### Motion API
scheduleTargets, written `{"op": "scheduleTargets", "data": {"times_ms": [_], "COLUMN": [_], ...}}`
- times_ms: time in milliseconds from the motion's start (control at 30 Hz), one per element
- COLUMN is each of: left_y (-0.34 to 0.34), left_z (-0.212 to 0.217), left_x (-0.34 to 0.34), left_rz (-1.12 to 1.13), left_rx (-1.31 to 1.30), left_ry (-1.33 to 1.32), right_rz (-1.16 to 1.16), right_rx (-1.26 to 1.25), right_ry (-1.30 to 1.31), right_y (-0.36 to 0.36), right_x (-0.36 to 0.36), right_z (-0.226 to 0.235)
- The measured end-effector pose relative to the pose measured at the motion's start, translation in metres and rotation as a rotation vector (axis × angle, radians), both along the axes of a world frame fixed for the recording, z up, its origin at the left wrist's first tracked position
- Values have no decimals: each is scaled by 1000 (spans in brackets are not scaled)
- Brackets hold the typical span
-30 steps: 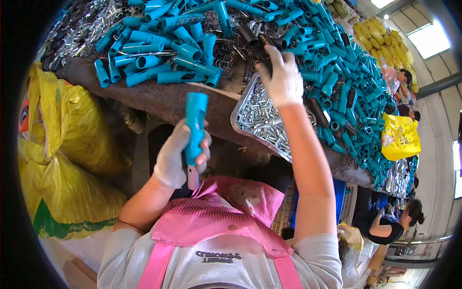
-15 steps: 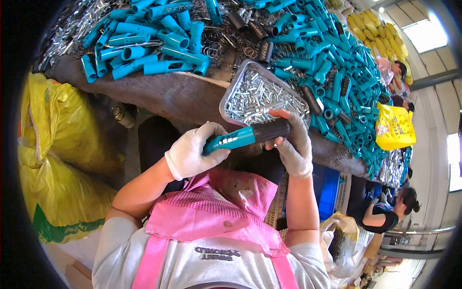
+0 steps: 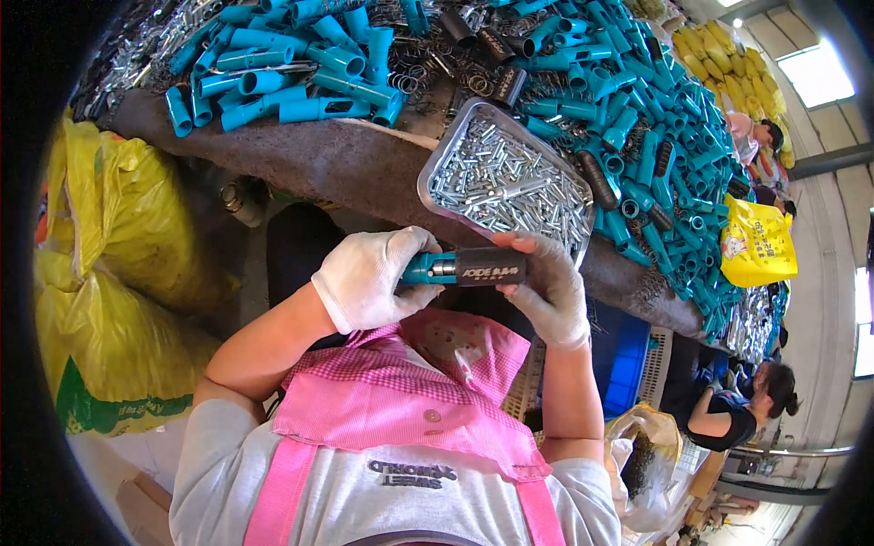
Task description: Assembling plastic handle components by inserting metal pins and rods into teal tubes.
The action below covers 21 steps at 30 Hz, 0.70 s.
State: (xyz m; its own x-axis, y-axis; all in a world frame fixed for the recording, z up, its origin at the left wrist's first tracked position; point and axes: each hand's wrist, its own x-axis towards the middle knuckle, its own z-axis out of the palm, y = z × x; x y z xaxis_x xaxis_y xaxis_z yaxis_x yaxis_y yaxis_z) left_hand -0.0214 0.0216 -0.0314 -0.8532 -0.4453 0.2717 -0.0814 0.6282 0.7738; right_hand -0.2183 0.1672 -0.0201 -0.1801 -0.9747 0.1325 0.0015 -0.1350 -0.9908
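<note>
In front of my chest, a teal plastic tube [image 3: 426, 269] lies level between my two white-gloved hands. My left hand [image 3: 364, 280] is wrapped round its left end. A black sleeve [image 3: 492, 267] with pale lettering covers the tube's right part, and a strip of shiny metal shows in the tube's slot beside it. My right hand [image 3: 553, 296] grips the sleeve's right end between thumb and fingers, its fingertips bare. Just beyond the hands stands a metal tray [image 3: 424, 189] holding many small silvery pins [image 3: 510, 191].
Teal tubes [image 3: 341, 59] heap up at the back left, and a larger pile [image 3: 628, 155] spreads right. Loose springs and black sleeves [image 3: 507, 86] lie between. Yellow sacks [image 3: 137, 318] stand at left, a blue crate [image 3: 628, 359] at right. A co-worker [image 3: 742, 405] sits farther right.
The black sleeve now covers more of the teal tube, and its lettering has turned into view. My right hand has come closer to my left.
</note>
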Motion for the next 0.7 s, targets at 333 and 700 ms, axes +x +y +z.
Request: {"op": "scheduleTargets", "data": {"times_ms": [333, 700], "left_y": [4, -3], "left_z": [-19, -36], "left_x": [-5, 11], "left_rz": [-96, 209], "left_rx": [-202, 254], "left_ry": [35, 99], "right_rz": [-85, -241], "right_rx": [214, 7], "right_ry": [164, 1075], "right_y": [-4, -114], "right_x": [25, -56], "right_z": [-8, 40]}}
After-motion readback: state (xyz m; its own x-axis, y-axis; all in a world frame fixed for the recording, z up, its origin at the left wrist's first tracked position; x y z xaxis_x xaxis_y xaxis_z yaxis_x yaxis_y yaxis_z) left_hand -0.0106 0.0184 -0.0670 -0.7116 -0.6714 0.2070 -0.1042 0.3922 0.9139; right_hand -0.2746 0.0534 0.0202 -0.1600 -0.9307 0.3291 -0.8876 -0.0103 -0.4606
